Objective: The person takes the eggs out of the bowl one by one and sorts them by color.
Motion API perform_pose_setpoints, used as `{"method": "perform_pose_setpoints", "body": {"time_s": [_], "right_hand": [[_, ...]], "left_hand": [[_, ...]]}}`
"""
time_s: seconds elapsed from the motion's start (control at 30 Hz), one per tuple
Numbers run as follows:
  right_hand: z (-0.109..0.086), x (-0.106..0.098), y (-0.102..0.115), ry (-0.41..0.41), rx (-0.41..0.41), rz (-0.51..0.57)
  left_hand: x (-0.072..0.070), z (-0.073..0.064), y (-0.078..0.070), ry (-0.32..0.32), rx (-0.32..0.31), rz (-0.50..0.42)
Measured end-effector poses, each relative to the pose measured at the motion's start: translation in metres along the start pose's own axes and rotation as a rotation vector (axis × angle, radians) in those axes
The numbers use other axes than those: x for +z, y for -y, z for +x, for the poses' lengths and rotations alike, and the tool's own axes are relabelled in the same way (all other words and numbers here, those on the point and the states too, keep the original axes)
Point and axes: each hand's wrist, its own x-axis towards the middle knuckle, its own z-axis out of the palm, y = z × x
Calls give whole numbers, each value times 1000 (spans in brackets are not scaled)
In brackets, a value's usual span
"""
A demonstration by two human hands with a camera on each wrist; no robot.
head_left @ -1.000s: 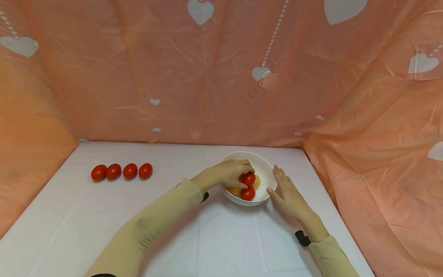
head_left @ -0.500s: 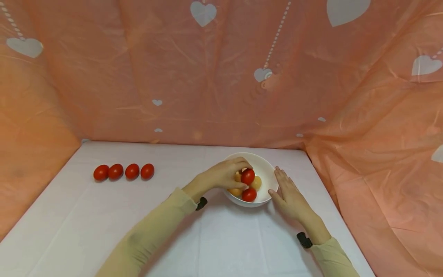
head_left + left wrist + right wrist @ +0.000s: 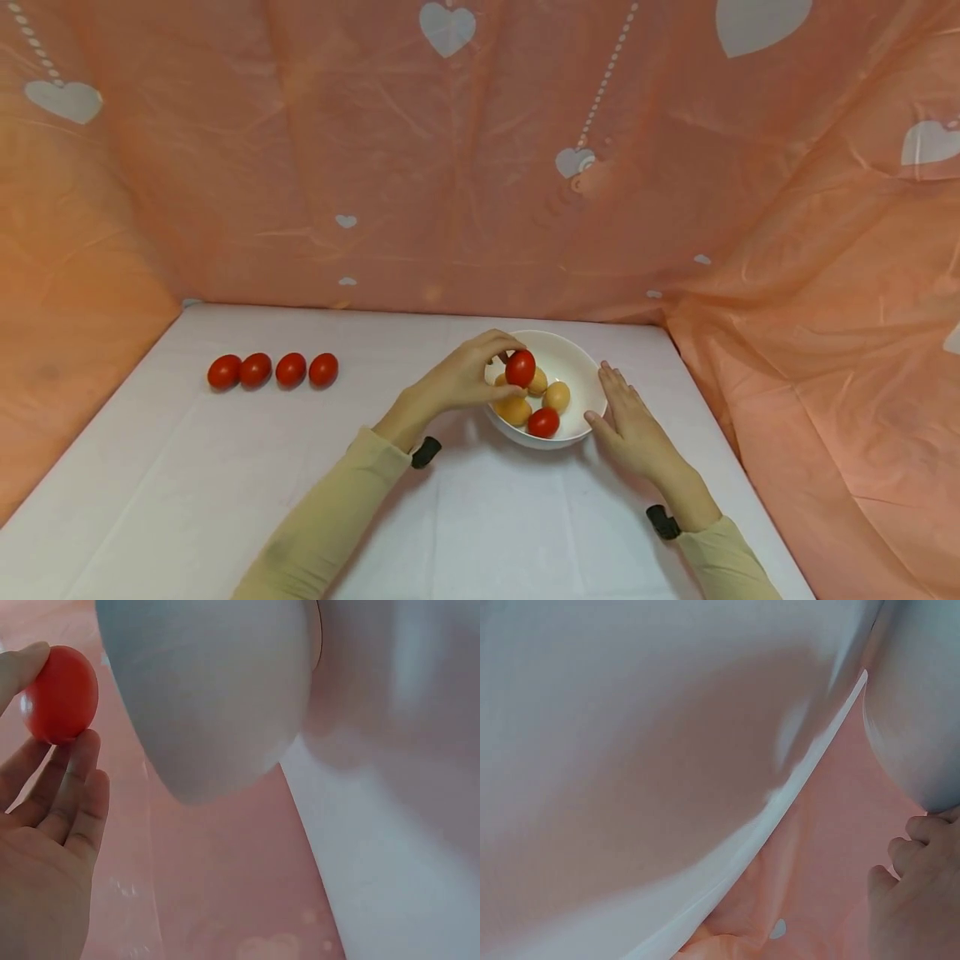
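"Pinching what, left hand [image 3: 468,372]?"
"Red oval [image 3: 521,369], hovering above white bowl [image 3: 577,375]; right hand [image 3: 634,432] is resting straight-fingered against its side."
"Room?"
"White cloth [image 3: 225,475] is lying underneath, orange heart-print drape [image 3: 450,158] hanging behind."

The long sleeves [image 3: 324,518] are plain pale khaki; a small black device [image 3: 426,452] sits at each wrist [image 3: 401,419].
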Motion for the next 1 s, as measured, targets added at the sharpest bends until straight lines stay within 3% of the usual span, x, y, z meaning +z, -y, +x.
{"method": "perform_pose_setpoints", "body": {"time_s": [0.27, 0.47, 0.7, 1.0], "right_hand": [[0, 1, -1, -2, -4, 0], [0, 1, -1, -3, -9, 6], [0, 1, -3, -1, -6, 12], [0, 2, -3, 0, -2, 15]], "left_hand": [[-12, -16, 12, -136, -20, -49], [-22, -28, 21, -201, -36, -46], [-36, -43, 28, -226, -120, -14], [-57, -62, 41, -227, -183, 35]]}}
